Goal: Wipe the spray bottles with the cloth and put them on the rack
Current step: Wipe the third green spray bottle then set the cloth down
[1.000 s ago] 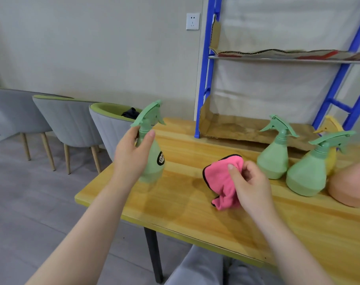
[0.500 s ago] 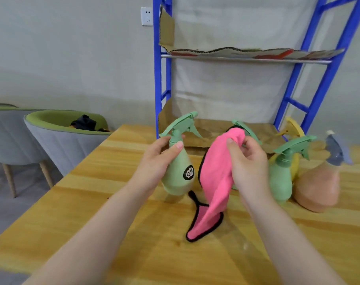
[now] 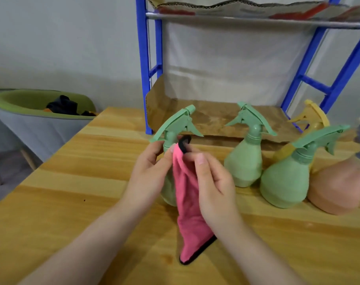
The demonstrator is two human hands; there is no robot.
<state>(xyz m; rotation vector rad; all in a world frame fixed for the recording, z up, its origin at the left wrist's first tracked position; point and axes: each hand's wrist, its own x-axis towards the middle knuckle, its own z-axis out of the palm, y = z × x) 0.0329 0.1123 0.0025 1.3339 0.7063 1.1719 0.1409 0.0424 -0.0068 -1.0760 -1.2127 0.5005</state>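
Fingers of the left hand (image 3: 148, 173) curl round the neck and shoulder of a green spray bottle (image 3: 175, 128), thumb across its front, holding it upright with its base at the wooden table (image 3: 72, 192). Fingers of the right hand (image 3: 214, 182) pinch the top of a pink cloth (image 3: 187, 204) with a black edge, pressing it against the right side of that bottle just under the trigger head. From there the cloth hangs down the bottle's front and its lower corner lies on the tabletop between the two forearms.

Four more bottles stand to the right, close together: a second green bottle (image 3: 245, 161) just right of the right hand, a third green one (image 3: 286, 182) nearer and further right, a peach one (image 3: 337, 188) at the right edge (its grey head is blurred), and a yellow one (image 3: 312, 118) behind them. At the far side of the table stands the blue metal rack (image 3: 144, 64), its lower level lined with brown cardboard (image 3: 216, 118) and its upper shelf carrying more cardboard. Left of the table is a grey and green chair (image 3: 31, 120) with dark clothing on the seat.
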